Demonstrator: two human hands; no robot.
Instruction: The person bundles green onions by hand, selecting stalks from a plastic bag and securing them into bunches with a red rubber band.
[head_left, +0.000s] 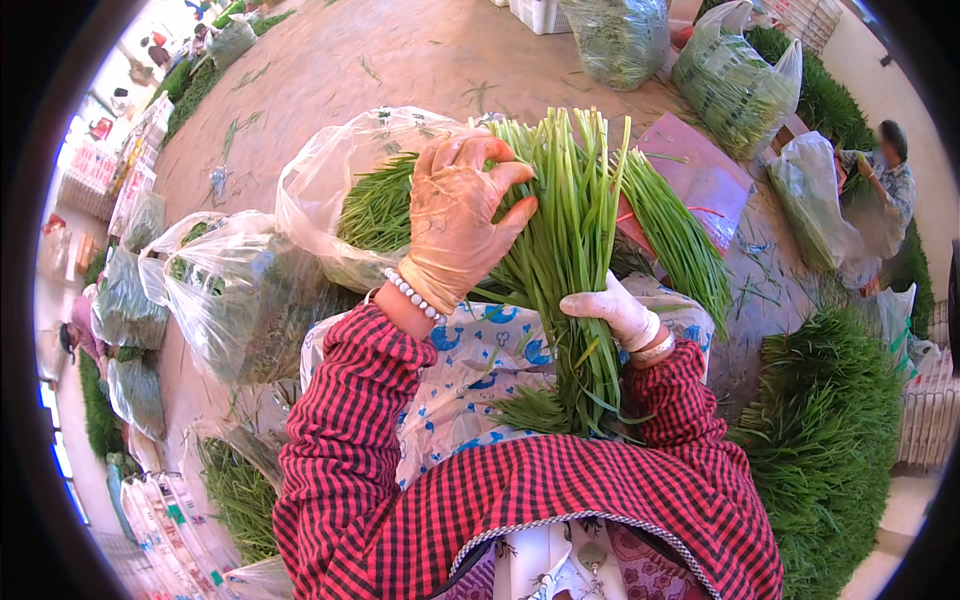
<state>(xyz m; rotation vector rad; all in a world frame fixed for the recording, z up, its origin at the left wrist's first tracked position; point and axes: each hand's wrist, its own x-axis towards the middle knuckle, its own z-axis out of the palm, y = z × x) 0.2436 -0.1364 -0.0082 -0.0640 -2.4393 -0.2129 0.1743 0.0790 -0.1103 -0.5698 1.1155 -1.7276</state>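
A bunch of long green stalks that look like garlic chives (577, 225) stands with its pale cut ends away from me. My right hand (619, 315), in a thin whitish glove, is closed around the bunch's lower middle. My left hand (469, 217), in a damp translucent glove, has its fingers bent at the bunch's left side. Thumb and forefinger tips are by the stalks; whether they pinch any is unclear. Beneath lies a white cloth with blue prints (480, 352) over my lap. A second bunch, tied in red (671, 232), lies to the right.
An open plastic bag of chives (375, 210) lies behind my left hand, with another filled bag (240, 292) further left. A large heap of chives (817, 442) is at my right. Across the floor (337, 67) are more filled bags (739, 82). Another person (885, 187) is at far right.
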